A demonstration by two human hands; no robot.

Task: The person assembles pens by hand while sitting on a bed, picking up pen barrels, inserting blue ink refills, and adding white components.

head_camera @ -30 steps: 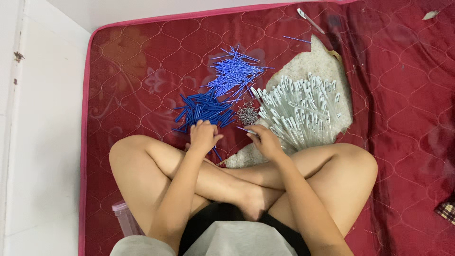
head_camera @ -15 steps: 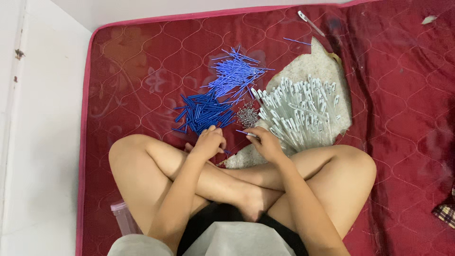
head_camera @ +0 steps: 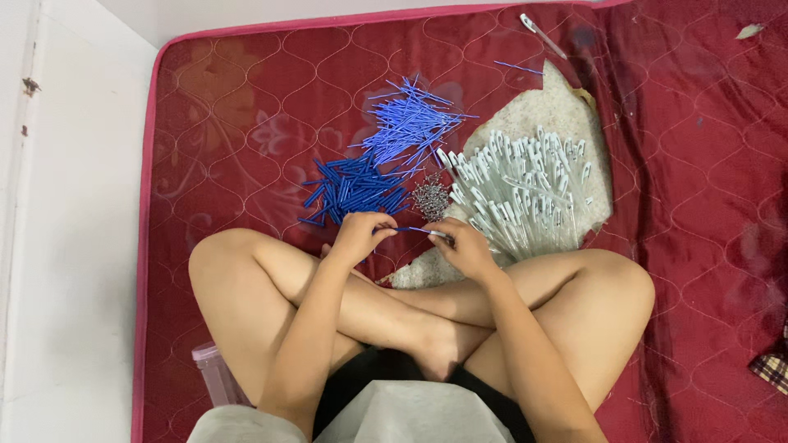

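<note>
A person sits cross-legged on a dark red mattress (head_camera: 246,98), and both hands meet in the middle, just above the knees.

The left hand (head_camera: 361,236) has its grip closed on a thin blue tube (head_camera: 404,230). The right hand (head_camera: 466,246) has its grip closed on a clear pen barrel (head_camera: 442,235). The blue tube lies flat between the two hands, and its right tip touches the open end of the barrel. I think the tube is going into the barrel.

To do this well, both parts should stay in one straight line. The left fingers should hold the tube near its tip so it does not bend. The right hand should keep the barrel steady. A slow, gentle push is best, since the tube looks thin and easy to kink.

At 12 o'clock from the hands lies a pile of dark blue pieces (head_camera: 353,190). Further up at 12 o'clock is a pile of lighter blue tubes (head_camera: 410,123). A little heap of tiny metal springs (head_camera: 430,197) sits just above the hands. At 2 o'clock a big pile of clear barrels (head_camera: 525,193) rests on a pale cloth (head_camera: 566,111). A pink plastic box (head_camera: 215,373) peeks out at 7 o'clock, under the left leg.
</note>
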